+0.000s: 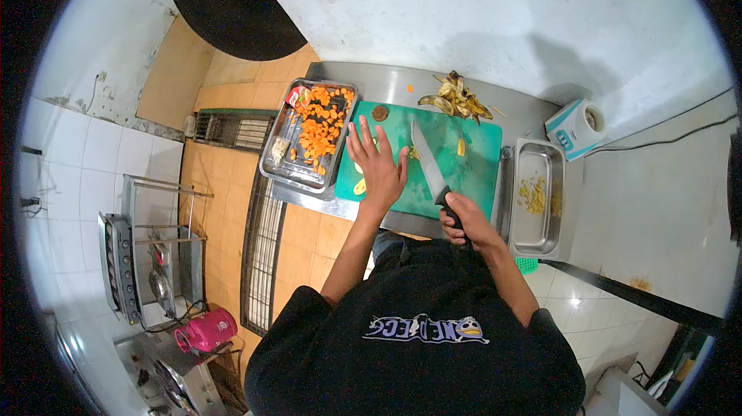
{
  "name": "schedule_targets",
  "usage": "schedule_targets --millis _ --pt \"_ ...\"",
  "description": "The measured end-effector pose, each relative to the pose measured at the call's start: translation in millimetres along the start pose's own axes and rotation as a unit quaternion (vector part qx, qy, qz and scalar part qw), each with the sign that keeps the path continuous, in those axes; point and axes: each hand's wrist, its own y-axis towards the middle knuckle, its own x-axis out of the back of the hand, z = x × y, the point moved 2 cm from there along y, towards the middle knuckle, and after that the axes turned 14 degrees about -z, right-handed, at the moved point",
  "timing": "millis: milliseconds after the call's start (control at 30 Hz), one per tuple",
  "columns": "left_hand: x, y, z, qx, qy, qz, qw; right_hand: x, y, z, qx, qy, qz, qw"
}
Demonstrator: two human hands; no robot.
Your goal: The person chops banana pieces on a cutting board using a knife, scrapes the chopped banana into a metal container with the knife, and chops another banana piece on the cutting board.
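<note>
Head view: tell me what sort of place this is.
Most likely a kitchen, perhaps a commercial one. A green cutting board lies on a steel counter beside a tray of chopped orange pieces, and a pink gas cylinder shows at lower left.

Head view, facing downward, edges seemingly warped

Green cutting board, silver-bladed, black-handled knife, orange pieces, brown-and-yellow peels, black shirt with purplish lettering
</note>
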Motion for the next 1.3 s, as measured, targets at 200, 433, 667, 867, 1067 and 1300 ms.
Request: schedule_targets --millis 200,433,667,867,1067,1300 --pt "-8.9 1.3 -3.0 -0.051 0.011 -0.021 0.998 0.1 3.9 1.8 -0.011 0.017 0.042 0.999" --pt "-10.8 7.0 -10.8 0.138 -0.153 0.047 0.977 1.5 10.8 5.7 0.09 -0.04 -0.048 0.994" --pt "-16.3 7.8 -0.8 0.309 -0.29 0.159 0.892 13.6 20.4 8.2 0.246 -0.196 -0.094 0.945" --pt "-15.9 6.1 3.1 0.319 -0.296 0.17 0.884 16.5 21.8 14.4 0.36 -0.286 -0.133 0.878" --pt "-8.2 10.1 0.4 0.258 -0.252 0.144 0.922 19.9 26.9 12.0 0.32 -0.364 -0.181 0.856" --pt "-8.9 10.0 -3.1 0.143 -0.147 0.1 0.974 6.8 11.4 11.6 0.041 -0.05 -0.002 0.998"
